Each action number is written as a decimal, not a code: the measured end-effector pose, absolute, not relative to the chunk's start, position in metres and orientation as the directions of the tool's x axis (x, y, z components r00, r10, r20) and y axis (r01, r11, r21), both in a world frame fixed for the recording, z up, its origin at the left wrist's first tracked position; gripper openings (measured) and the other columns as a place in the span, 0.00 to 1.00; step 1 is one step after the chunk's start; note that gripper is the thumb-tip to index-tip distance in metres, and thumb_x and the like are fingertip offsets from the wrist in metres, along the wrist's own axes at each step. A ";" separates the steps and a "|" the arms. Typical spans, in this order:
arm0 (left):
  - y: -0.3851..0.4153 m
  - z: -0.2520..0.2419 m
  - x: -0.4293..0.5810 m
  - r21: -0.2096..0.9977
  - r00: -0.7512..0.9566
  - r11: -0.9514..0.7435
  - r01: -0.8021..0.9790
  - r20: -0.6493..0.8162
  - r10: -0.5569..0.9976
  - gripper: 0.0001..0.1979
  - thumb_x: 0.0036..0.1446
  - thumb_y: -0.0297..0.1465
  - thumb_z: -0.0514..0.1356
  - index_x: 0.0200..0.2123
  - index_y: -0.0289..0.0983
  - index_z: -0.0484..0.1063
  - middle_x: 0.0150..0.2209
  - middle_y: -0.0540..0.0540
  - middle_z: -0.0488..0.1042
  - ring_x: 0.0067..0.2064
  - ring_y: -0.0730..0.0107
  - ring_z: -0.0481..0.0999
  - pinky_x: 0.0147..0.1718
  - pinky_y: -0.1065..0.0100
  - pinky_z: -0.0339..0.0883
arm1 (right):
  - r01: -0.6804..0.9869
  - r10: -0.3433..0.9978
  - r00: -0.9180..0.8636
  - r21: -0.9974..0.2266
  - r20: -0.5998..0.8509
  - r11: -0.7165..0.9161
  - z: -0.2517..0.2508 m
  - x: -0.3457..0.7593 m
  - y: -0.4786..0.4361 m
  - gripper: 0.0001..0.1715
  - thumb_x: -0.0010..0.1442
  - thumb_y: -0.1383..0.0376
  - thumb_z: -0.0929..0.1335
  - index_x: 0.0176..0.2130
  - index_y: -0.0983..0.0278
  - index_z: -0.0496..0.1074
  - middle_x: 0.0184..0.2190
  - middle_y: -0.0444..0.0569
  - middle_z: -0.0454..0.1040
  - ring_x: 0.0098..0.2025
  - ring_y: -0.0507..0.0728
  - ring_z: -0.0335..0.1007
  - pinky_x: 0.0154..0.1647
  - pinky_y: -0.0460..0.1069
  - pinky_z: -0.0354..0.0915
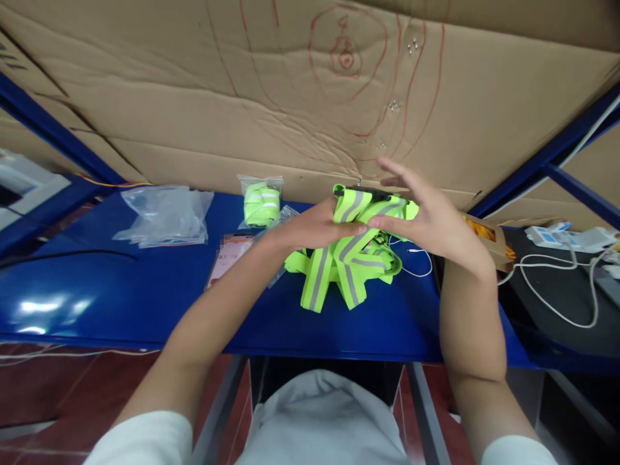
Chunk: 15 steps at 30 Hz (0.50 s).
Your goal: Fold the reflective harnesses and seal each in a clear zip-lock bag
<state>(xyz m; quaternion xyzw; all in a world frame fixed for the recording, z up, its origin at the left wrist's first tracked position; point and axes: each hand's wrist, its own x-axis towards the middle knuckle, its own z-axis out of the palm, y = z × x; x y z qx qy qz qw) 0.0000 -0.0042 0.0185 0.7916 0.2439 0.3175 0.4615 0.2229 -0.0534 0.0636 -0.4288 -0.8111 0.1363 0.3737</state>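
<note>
White sleeves [145, 439] and a pale shirt front [324, 413] fill the bottom of the view. Both forearms reach over the near edge of the blue tabletop [121, 290].

Grip, left hand [314, 226]: fingers lie flat and straight along the top fold of the reflective strap bundle [353, 258]. The thumb is hidden beneath, so I cannot tell whether this is a pinch or only a press.

Grip, right hand [431, 219]: wide open, fingers splayed and lifted. Only the thumb side touches the bundle, just beside the left fingertips. Nothing is clasped in it.

Bundle: neon-yellow bands with grey reflective stripes, folded over one another. It sits right of the middle, closer to the tabletop's back edge than the near one. Its upper layers are raised between the hands and its loose ends fan down onto the blue surface. Judgement: the two-sided hold appears to stop the folded layers from springing apart.

Outward:
- A thin white cable [419, 255] loops just right of the bundle.
- A flat pinkish item [227, 255], blurred, lies beside the left wrist.
- A bagged strap [261, 203] stands at the back edge, left of the bundle.
- Empty clear bags [165, 213] lie toward the back-left corner.
- An open carton [491, 236] sits at the right end.
- White chargers [566, 239] rest beyond the carton, on a darker surface.
- A cardboard sheet [194, 97] with red scribbles walls off the back.
</note>
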 end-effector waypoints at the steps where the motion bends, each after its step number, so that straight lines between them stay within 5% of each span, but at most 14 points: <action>1: -0.007 0.020 0.001 0.881 0.692 -0.463 0.103 0.271 0.669 0.22 0.58 0.44 0.69 0.51 0.39 0.78 0.53 0.41 0.80 0.57 0.49 0.77 0.59 0.52 0.70 | 0.593 0.793 -0.382 -0.533 0.474 0.604 0.065 0.220 -0.057 0.35 0.58 0.43 0.76 0.59 0.56 0.75 0.56 0.52 0.77 0.56 0.67 0.75 0.59 0.62 0.69; 3: -0.013 0.021 0.004 0.890 0.707 -0.446 0.089 0.259 0.658 0.21 0.56 0.45 0.70 0.48 0.38 0.79 0.51 0.42 0.81 0.55 0.49 0.79 0.56 0.53 0.72 | 0.618 0.802 -0.388 -0.518 0.453 0.592 0.064 0.213 -0.060 0.22 0.65 0.45 0.72 0.47 0.58 0.80 0.43 0.49 0.81 0.45 0.63 0.78 0.52 0.59 0.70; 7: -0.020 0.017 0.014 0.983 0.722 -0.165 -0.077 0.169 0.670 0.20 0.53 0.40 0.73 0.46 0.37 0.78 0.45 0.41 0.83 0.48 0.51 0.83 0.49 0.54 0.77 | 0.633 0.809 -0.189 -0.561 0.556 0.533 0.056 0.202 -0.053 0.27 0.68 0.45 0.69 0.28 0.61 0.74 0.21 0.44 0.66 0.31 0.56 0.71 0.38 0.53 0.66; 10: -0.019 0.015 0.017 0.987 0.765 0.015 -0.161 0.115 0.634 0.18 0.51 0.35 0.75 0.44 0.36 0.79 0.43 0.40 0.84 0.44 0.53 0.85 0.46 0.55 0.78 | 0.597 0.802 -0.085 -0.614 0.592 0.517 0.054 0.202 -0.046 0.30 0.66 0.43 0.70 0.25 0.61 0.70 0.19 0.42 0.60 0.29 0.55 0.68 0.35 0.51 0.65; 15: -0.019 0.022 0.010 0.999 0.785 -0.026 -0.047 0.053 0.617 0.20 0.50 0.31 0.76 0.46 0.35 0.79 0.45 0.42 0.84 0.47 0.55 0.84 0.50 0.57 0.77 | 0.481 0.832 -0.040 -0.720 0.553 0.501 0.051 0.207 -0.040 0.24 0.60 0.42 0.74 0.37 0.60 0.76 0.30 0.44 0.73 0.31 0.54 0.70 0.33 0.50 0.68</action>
